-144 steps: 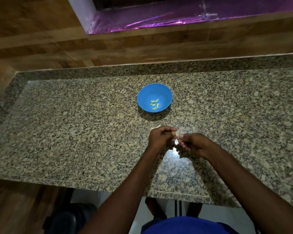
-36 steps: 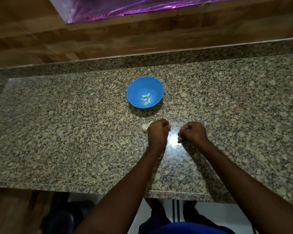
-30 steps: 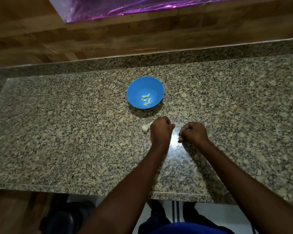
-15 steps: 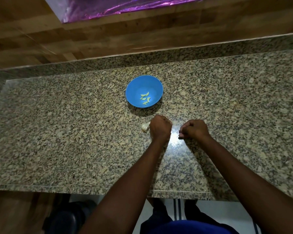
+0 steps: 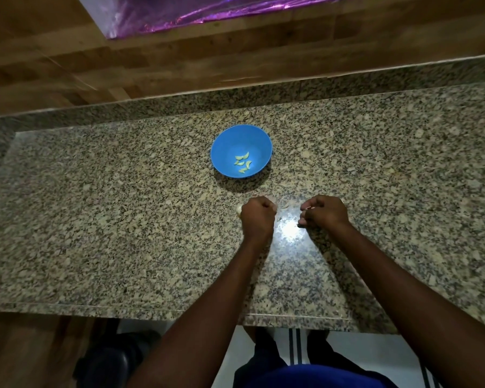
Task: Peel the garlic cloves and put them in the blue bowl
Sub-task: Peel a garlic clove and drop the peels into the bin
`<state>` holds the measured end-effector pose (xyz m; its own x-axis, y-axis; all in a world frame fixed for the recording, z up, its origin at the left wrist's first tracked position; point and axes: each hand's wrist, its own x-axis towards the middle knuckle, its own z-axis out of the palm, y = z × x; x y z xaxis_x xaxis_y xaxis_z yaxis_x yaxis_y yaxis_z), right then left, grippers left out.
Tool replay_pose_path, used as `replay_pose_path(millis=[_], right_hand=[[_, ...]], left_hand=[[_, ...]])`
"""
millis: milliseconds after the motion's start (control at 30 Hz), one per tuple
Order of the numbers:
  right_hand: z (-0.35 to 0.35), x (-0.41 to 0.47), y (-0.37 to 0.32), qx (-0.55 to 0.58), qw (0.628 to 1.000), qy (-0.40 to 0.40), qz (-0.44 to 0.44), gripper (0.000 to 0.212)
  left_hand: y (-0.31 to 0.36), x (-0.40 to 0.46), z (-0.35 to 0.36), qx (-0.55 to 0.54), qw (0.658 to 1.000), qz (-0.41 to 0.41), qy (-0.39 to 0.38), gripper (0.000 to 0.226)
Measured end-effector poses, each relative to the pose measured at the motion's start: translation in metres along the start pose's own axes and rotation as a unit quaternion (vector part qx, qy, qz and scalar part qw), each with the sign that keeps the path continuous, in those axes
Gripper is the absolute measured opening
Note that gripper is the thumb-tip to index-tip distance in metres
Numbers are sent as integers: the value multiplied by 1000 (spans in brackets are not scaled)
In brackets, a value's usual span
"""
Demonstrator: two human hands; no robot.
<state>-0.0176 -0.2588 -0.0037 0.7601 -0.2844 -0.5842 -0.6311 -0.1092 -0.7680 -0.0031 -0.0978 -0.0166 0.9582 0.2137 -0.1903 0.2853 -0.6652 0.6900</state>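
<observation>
Near blue bowl (image 5: 240,150): hands unmoved; left hand (image 5: 257,217) grips garlic (image 5: 239,210), right hand (image 5: 324,212) pinches clove.

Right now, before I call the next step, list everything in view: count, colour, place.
blue bowl: one, blue, centre of the countertop, beyond the hands.
peeled garlic cloves: about four, pale yellow-green, in the bowl.
garlic bulb: one, whitish, mostly hidden at the left hand.
garlic skins: a few thin pale bits, on the counter between the hands.
granite countertop: one, speckled beige-grey.
wooden wall panel: brown, behind the counter.
purple foil: shiny, top edge.
left hand: curled, at the bulb.
right hand: curled, pinching a small pale piece.
</observation>
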Motion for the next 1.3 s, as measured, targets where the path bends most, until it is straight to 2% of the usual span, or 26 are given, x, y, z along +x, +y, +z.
replay_pose_path(millis=[100,167,267,333,400,433,533,633,700,733,767,800,867,1000,1067,1167,1300], right_hand=[[4,0,2,10,1000,-15,-1,13],[6,-2,3,8,1000,-21,-1,13],[8,-6,3,12,1000,-11,1,13],[11,-8,2,16,1000,-5,4,12],[13,-10,3,24,1000,-1,10,12],[13,-11,4,29,1000,-1,10,13],[15,-18,5,52,998,2,23,11],[20,-25,7,81,995,-11,56,7],[24,-30,6,91,993,-27,73,10],[26,-34,4,95,992,-31,80,11],[30,-38,1,98,991,-35,81,10],[34,-43,-2,99,991,-41,79,10],[45,-56,-11,110,989,-70,64,4],[76,-88,-32,125,981,-149,21,9],[99,-107,-43,123,971,-205,6,4],[136,-139,-55,97,959,-267,-2,13],[193,-193,-58,42,932,-359,-23,8]], left_hand=[[-3,-9,-8,19,996,60,-66,20],[-2,-14,-11,64,988,103,-97,28],[0,-24,-6,153,973,156,-80,28],[-4,-32,0,197,962,181,-62,18],[-5,-40,1,190,962,191,-38,9],[-7,-43,2,185,961,201,-37,12],[-8,-45,0,219,951,210,-60,39],[-15,-47,-7,245,941,228,-45,36],[-22,-51,-16,201,965,165,-20,21],[-23,-54,-23,134,986,103,-12,17],[-23,-58,-33,26,999,16,-15,17],[-23,-63,-47,-97,993,-70,-24,15],[-22,-73,-74,-294,939,-178,-29,9],[-32,-95,-120,-477,854,-208,-6,9],[-43,-108,-142,-544,812,-210,30,10],[-68,-132,-177,-605,760,-215,99,9],[-119,-172,-227,-644,714,-204,182,9]])
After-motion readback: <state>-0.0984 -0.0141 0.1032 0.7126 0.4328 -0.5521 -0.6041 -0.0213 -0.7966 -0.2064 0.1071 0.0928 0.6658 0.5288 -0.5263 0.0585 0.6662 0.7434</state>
